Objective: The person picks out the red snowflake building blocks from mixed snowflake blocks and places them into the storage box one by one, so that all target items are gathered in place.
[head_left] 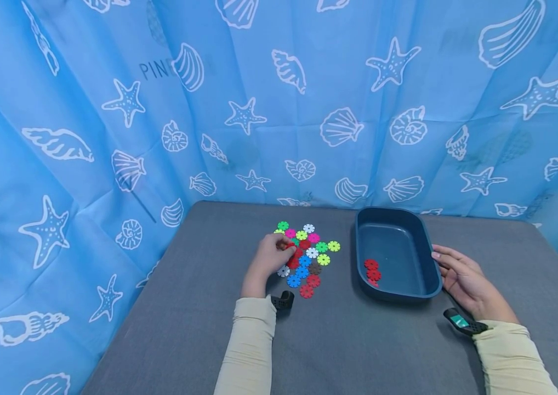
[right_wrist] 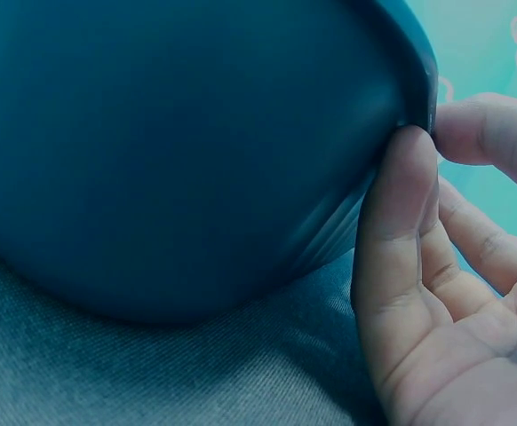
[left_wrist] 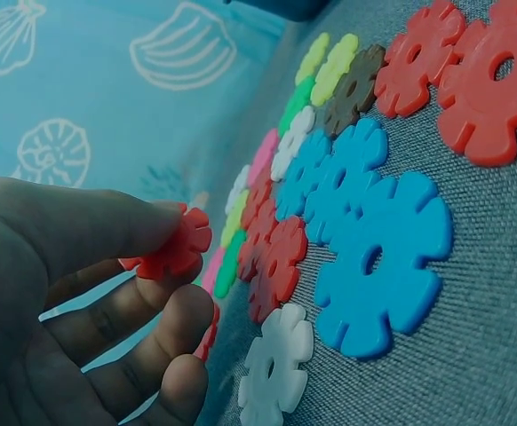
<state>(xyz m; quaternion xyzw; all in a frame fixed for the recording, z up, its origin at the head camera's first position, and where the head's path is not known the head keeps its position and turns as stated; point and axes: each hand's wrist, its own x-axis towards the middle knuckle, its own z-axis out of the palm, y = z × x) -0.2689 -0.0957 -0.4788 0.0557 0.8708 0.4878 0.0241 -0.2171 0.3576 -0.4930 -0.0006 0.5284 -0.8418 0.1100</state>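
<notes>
My left hand (head_left: 270,255) is over the left side of a loose spread of notched plastic discs. Its thumb and forefinger pinch a red disc (left_wrist: 177,250), and part of another red one shows behind the lower fingers. Close by lie blue discs (left_wrist: 378,266), a white disc (left_wrist: 276,366) and more red discs (left_wrist: 276,266). On the right, my right hand (head_left: 466,280) holds the side of a dark blue bin (head_left: 397,299), its thumb and finger at the rim in the right wrist view. Several red discs (head_left: 373,274) lie inside the bin's near left corner.
Green, yellow, pink, white and brown discs (head_left: 315,268) make up the rest of the spread on the grey cloth-covered table (head_left: 338,340). A blue curtain (head_left: 269,137) with shell and starfish prints hangs along the back and left. Both wrists wear black bands (head_left: 284,300).
</notes>
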